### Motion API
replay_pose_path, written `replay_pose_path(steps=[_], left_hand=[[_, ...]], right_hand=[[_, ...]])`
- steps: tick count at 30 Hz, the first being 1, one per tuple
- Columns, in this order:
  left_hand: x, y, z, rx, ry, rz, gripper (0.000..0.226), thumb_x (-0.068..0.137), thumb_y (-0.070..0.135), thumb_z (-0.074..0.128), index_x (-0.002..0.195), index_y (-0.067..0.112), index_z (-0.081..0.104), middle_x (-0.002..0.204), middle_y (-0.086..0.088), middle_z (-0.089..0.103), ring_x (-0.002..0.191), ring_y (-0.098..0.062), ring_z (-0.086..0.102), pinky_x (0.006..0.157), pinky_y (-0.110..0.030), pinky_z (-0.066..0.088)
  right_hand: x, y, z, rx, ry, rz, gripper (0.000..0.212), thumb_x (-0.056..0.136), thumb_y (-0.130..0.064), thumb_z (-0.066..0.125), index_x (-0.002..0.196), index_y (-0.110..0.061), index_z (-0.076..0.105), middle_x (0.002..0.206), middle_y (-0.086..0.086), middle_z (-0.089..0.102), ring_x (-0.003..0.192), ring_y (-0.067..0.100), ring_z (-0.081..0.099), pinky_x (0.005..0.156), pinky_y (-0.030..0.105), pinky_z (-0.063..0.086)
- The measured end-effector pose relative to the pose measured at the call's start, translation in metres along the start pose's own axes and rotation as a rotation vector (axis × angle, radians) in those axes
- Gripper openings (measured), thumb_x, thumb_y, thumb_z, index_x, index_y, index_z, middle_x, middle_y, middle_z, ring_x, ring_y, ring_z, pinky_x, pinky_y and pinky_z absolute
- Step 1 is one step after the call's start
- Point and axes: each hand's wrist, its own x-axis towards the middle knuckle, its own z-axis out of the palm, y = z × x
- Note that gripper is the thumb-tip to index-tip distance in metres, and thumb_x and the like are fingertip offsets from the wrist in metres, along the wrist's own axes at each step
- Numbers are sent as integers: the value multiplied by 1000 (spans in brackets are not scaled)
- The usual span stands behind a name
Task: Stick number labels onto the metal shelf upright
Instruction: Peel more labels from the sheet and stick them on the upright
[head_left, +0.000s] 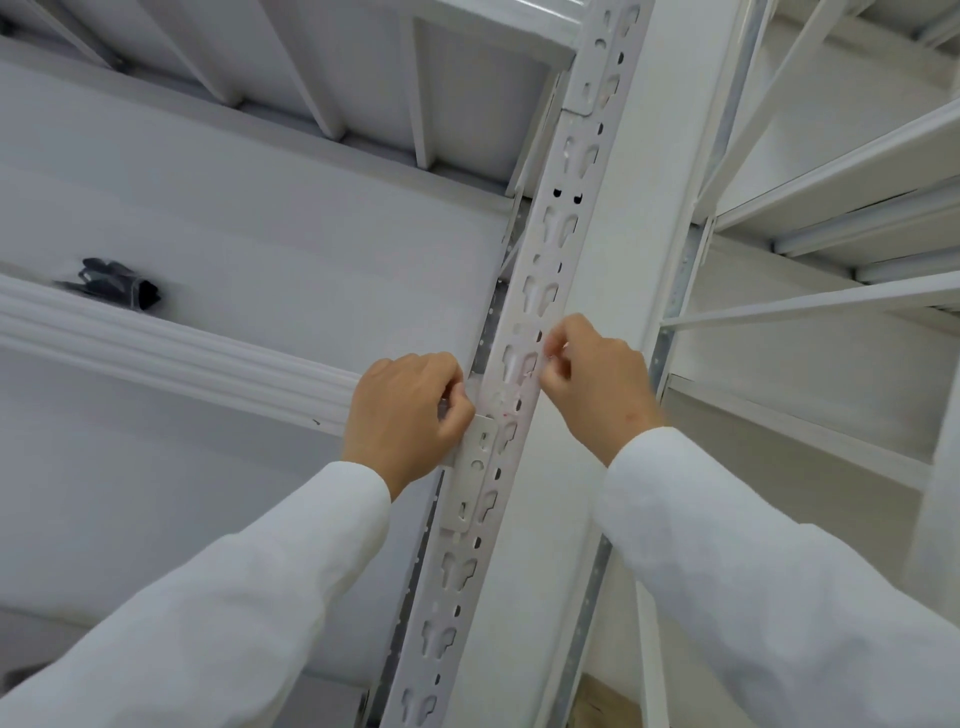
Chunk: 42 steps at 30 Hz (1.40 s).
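Note:
A white metal shelf upright (563, 208) with keyhole slots runs from the bottom middle to the top right. A pale, almost see-through label (511, 387) with faint red marks lies across its face between my hands. My left hand (410, 415) pinches the label's left edge against the upright, just above a shelf bracket (478, 457). My right hand (597, 379) pinches the label's right edge with curled fingers. Both arms wear white sleeves.
A white shelf beam (171, 353) reaches the upright from the left. A black object in a clear bag (122, 286) lies on that shelf. More white shelves (831, 192) stand at the right, and ribbed shelf undersides (311, 67) hang above.

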Motion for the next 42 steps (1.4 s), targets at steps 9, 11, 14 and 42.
replay_pose_path(steps=[9,11,14,42], left_hand=[[-1,-1,0,-6,-20,19,20,76,24,37,63,15,49,51,11,34,46,-15,32,54,-26,25],[-1,-2,0,-7,-21,23,19,76,23,37,63,15,49,51,10,34,46,-15,31,54,-27,25],[-1,-1,0,-7,-12,24,19,76,23,37,63,15,50,52,10,35,47,-15,32,54,-27,26],[-146,-95,-91,-764,-66,-922,19,87,8,59,73,19,67,60,15,68,59,3,61,58,-14,49]], right_hand=[[-14,15,2,62,181,-265,10,87,-21,58,87,-20,68,70,-8,67,62,16,62,59,34,54],[-12,14,5,35,169,-307,16,88,-22,53,88,-19,69,72,-7,68,62,16,61,57,35,53],[-12,12,6,14,160,-316,17,89,-21,49,86,-18,65,68,-5,64,59,19,59,56,35,52],[-95,-154,159,1491,-944,681,23,90,-36,58,80,-18,67,60,-11,63,52,0,57,55,19,53]])
